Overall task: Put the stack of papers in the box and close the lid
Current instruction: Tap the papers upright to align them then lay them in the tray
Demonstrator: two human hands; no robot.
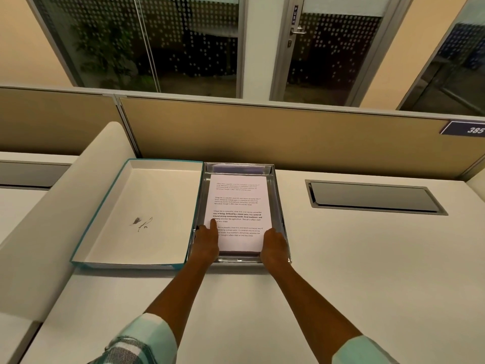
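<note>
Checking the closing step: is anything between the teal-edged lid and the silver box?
Nothing visible. The teal-edged lid lies upturned beside the silver box; both hands rest on the white paper stack inside.

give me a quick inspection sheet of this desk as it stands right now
surface: pale desk, bare around the work.
job's things: stack of papers lies printed side up inside the silver box; lid sits inside-up just left of the box, not yet on.
clutter: dark scribble inside the lid; otherwise nothing seen.
grippers: left hand rests on the stack's near left corner, one finger stretched over the page; right hand is at its near right corner.
cables: nothing seen; a shut cable hatch is set into the desk to the right.
surroundings: tan divider behind, number plate, glass door.
</note>
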